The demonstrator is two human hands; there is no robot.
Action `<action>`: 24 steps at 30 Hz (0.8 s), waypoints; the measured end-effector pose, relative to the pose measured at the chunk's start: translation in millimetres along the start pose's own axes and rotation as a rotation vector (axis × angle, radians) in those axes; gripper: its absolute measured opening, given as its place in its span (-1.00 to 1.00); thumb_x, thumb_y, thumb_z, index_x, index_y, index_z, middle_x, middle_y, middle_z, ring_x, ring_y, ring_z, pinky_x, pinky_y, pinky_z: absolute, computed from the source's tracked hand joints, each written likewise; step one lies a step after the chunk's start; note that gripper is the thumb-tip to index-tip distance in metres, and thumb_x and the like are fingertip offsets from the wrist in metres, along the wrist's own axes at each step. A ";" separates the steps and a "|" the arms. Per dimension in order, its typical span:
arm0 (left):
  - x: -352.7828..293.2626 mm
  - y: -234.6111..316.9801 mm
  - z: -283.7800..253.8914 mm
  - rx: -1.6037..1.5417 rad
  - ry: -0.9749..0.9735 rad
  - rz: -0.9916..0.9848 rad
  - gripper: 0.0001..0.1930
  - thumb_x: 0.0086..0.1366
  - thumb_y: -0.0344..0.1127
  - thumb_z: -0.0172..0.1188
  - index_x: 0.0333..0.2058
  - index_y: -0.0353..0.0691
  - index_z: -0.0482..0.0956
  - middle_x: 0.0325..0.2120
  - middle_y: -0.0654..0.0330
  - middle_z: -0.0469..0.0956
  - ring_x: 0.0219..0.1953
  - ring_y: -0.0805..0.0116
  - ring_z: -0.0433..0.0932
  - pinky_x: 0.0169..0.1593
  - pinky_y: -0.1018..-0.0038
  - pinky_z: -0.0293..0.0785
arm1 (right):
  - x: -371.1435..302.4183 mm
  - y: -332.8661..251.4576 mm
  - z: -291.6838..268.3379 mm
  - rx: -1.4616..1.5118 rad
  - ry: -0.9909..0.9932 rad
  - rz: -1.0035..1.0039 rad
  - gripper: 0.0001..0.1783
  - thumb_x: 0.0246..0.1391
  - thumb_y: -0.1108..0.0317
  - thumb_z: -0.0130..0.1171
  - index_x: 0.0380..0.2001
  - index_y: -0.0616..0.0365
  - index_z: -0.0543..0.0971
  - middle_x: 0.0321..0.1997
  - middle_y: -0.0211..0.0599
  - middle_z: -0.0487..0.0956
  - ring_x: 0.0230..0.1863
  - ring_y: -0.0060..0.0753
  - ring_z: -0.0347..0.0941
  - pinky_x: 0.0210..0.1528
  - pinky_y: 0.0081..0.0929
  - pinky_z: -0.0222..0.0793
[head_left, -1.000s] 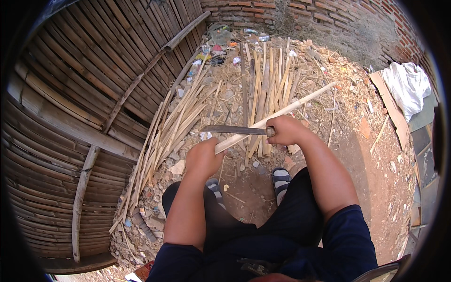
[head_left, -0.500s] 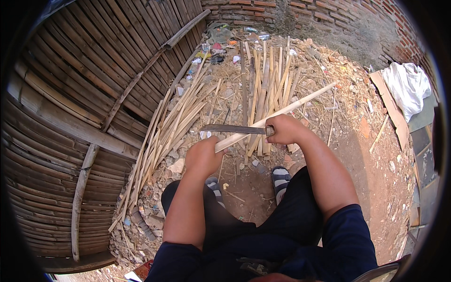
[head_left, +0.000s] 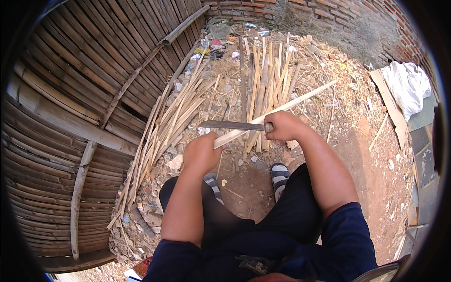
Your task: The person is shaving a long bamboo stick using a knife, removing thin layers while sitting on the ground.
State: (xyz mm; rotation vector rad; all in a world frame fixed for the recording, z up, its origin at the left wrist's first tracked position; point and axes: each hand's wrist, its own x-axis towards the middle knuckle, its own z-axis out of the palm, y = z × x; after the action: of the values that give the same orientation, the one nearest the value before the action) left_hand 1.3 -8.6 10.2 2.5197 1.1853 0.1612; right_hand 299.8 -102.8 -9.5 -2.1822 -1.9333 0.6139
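My left hand (head_left: 200, 152) is closed around the near end of a pale bamboo strip (head_left: 300, 98), which slants away to the far right. In my right hand (head_left: 283, 126) is the handle of a machete (head_left: 230, 125), the fingers wrapped round it. Its dark blade points left and lies across the strip, a little beyond my left hand. Whether the edge bites into the bamboo cannot be made out. Beyond both hands a bundle of bamboo strips (head_left: 263, 87) lies on the ground.
More split strips (head_left: 162, 136) lie along the slatted bamboo wall (head_left: 94, 61) at left. A brick wall (head_left: 324, 21) stands at the back. Rubble and litter cover much of the ground. At right are a white sack (head_left: 406, 87) and a cardboard piece (head_left: 392, 110). My sandalled feet (head_left: 280, 178) are below.
The machete and both hands have shifted very slightly up and left in the picture, along with a small tilt of the view. Both grips stay the same.
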 end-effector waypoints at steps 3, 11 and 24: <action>-0.2 -0.4 -0.2 -0.008 0.001 0.001 -0.68 0.33 -0.04 0.41 -0.12 -0.13 0.72 -0.30 0.00 0.75 -0.18 -0.11 0.72 -0.08 0.02 0.60 | -0.8 -3.0 -1.4 0.014 -0.011 0.016 -0.40 -0.05 0.00 0.59 -0.04 0.18 0.72 -0.23 -0.01 0.74 -0.13 0.08 0.69 -0.03 -0.10 0.56; 0.3 -1.6 1.3 -0.021 0.005 -0.002 -0.66 0.29 -0.04 0.44 -0.11 -0.13 0.73 -0.32 -0.03 0.74 -0.18 -0.14 0.71 -0.08 0.01 0.58 | 0.5 1.2 3.0 0.001 0.002 -0.020 -0.42 -0.04 0.02 0.59 -0.05 0.19 0.72 -0.28 -0.01 0.74 -0.17 0.07 0.70 -0.07 -0.09 0.56; 0.3 -1.6 -0.1 -0.003 -0.021 -0.005 -0.68 0.31 -0.03 0.42 -0.12 -0.12 0.73 -0.34 -0.02 0.74 -0.20 -0.13 0.72 -0.10 0.00 0.58 | 0.5 -2.3 0.3 -0.011 -0.023 -0.017 -0.41 -0.03 -0.01 0.58 -0.05 0.17 0.72 -0.28 -0.02 0.74 -0.17 0.05 0.70 -0.09 -0.10 0.56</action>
State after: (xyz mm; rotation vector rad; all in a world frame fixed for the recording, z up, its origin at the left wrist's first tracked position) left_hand 0.4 -7.4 9.7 2.5096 1.1819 0.1346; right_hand 297.7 -102.0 -9.0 -2.1730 -1.9687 0.6297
